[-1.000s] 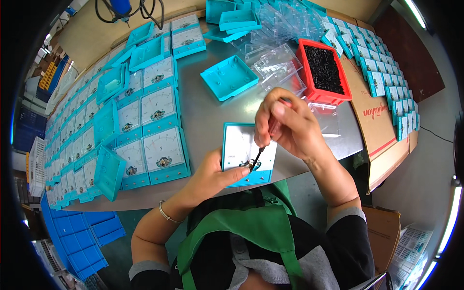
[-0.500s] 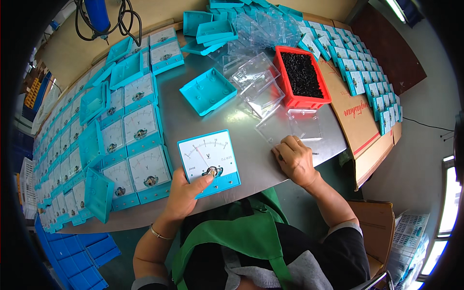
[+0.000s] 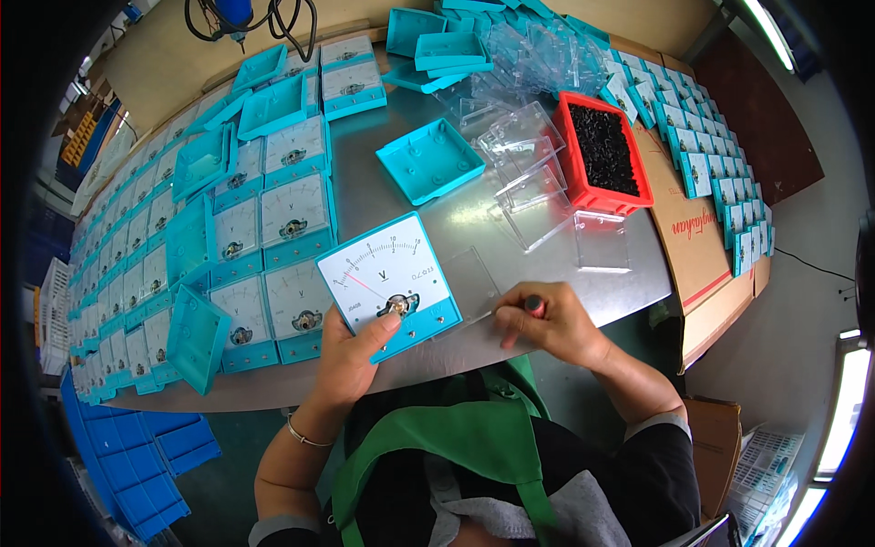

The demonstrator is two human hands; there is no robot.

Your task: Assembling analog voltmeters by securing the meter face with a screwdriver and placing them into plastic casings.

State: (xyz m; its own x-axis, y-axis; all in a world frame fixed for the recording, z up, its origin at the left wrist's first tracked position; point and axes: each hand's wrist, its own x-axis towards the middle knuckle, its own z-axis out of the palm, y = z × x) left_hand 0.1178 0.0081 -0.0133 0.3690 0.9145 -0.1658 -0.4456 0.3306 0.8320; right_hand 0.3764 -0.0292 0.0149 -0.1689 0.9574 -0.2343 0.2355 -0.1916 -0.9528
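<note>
A square panel voltmeter (image 3: 387, 283) with a white dial, a red needle and a teal base is tilted toward me above the table. My left hand (image 3: 351, 351) grips its lower left corner, thumb over the exposed metal movement. Just right of the meter, my right hand (image 3: 556, 328) is closed round a small tool (image 3: 535, 305) with a dark and reddish handle end, like a screwdriver; its far end is hidden or blurred. A clear plastic cover (image 3: 469, 278) lies flat between the meter and my right hand.
Rows of open meters (image 3: 292, 219) cover the left side, some topped with empty teal cases (image 3: 200, 337). Ahead lie a teal case (image 3: 430, 162), clear covers (image 3: 529, 173) and a red bin (image 3: 629, 202) of small black parts. More meters (image 3: 697, 173) stand on cardboard at right.
My right hand has lifted and turned, bringing the tool's handle end up and nearer the meter. The meter has tilted anticlockwise in my left hand. The view has shifted slightly.
</note>
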